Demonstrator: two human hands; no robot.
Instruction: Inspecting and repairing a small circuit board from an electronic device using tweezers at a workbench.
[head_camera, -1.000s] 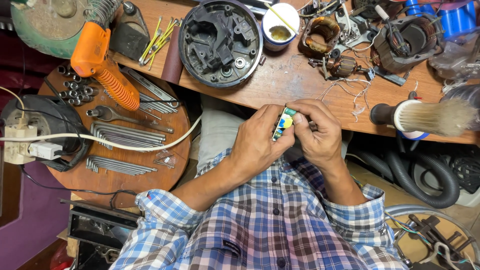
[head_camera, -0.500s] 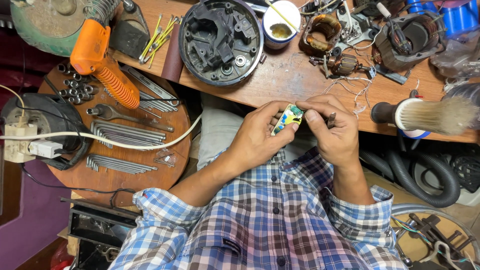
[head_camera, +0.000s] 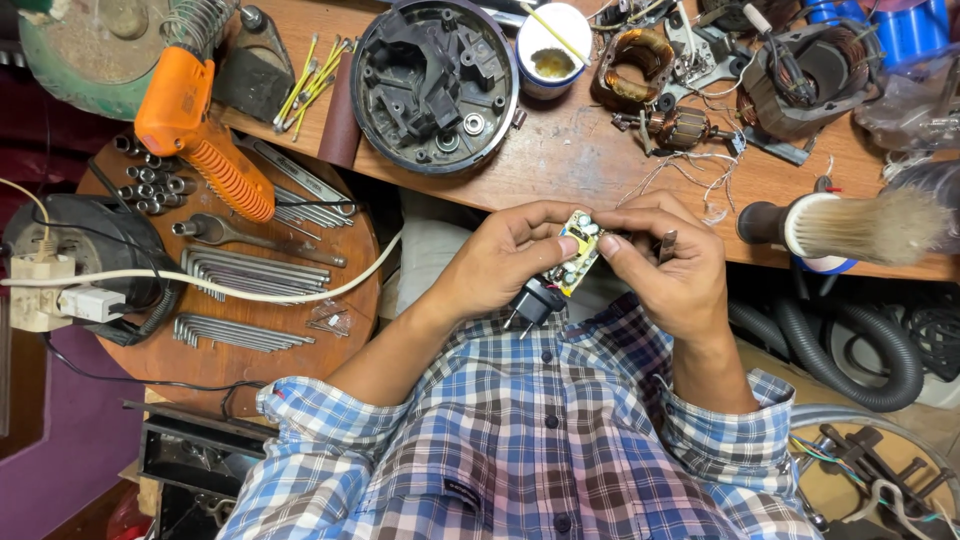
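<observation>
Cluttered wooden desk (head_camera: 580, 160), motor parts, brush. Left hand (head_camera: 500, 262), right hand (head_camera: 670, 270) both pinching small circuit board (head_camera: 575, 262); long axis steeply tilted, black plug (head_camera: 533, 302) at lower end.

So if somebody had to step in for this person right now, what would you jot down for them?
Left hand: grips the small green circuit board by its edge, thumb on top.
Right hand: fingertips pinch the board's other side; a thin dark metal tool sticks up between its fingers.
The board is held in the air in front of the wooden workbench, and a black two-pin plug part hangs under it.
Done: the board is out of any casing.
Left: cannot tell from this view.
Nearby: round black motor housing, copper-wound coil, white-bristled brush.
</observation>
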